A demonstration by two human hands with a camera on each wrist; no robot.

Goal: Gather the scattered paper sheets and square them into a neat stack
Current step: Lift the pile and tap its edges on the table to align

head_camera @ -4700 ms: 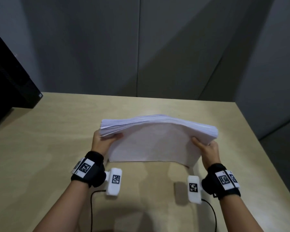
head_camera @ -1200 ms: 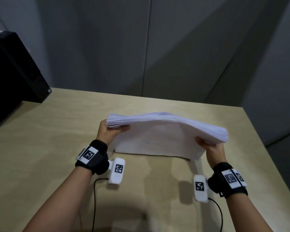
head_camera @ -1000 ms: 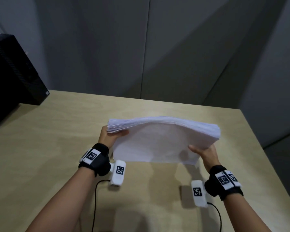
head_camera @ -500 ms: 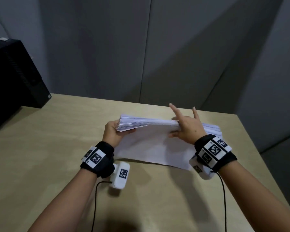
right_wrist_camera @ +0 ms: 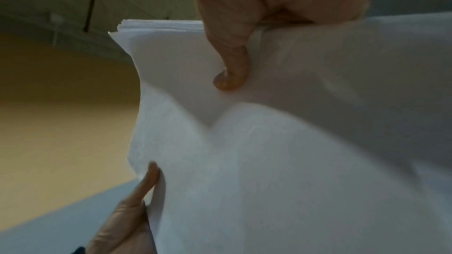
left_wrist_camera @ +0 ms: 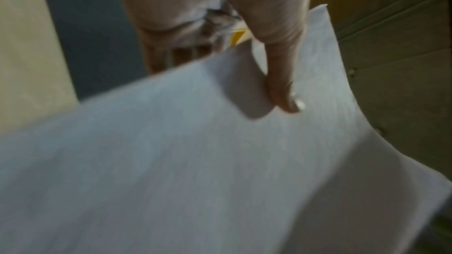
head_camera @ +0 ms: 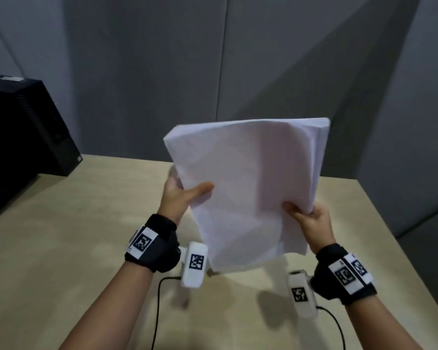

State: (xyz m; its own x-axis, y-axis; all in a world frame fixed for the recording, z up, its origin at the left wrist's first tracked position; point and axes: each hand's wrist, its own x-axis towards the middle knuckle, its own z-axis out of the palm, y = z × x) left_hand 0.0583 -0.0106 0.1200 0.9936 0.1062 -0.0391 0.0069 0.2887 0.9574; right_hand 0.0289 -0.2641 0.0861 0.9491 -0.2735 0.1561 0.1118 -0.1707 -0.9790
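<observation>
A thick stack of white paper sheets (head_camera: 248, 188) is held upright above the wooden table (head_camera: 61, 223), tilted slightly left, its face toward me. My left hand (head_camera: 180, 195) grips the stack's left edge, thumb on the front face and fingers behind. My right hand (head_camera: 306, 215) grips the lower right edge the same way. In the left wrist view the thumb (left_wrist_camera: 281, 84) presses on the paper (left_wrist_camera: 195, 161). The right wrist view shows the right thumb (right_wrist_camera: 232, 65) on the paper (right_wrist_camera: 269, 161), whose edges look nearly aligned, and the left hand's fingers at the lower left.
A black box-shaped device (head_camera: 23, 137) stands at the table's far left. Grey wall panels rise behind the table. The table's right edge (head_camera: 400, 251) runs close to my right wrist. Cables trail from both wrist cameras across the near tabletop.
The stack has swung from lying nearly flat, long edge on the table, to upright in the air. My right hand left the top of the stack and now grips its lower right edge.
</observation>
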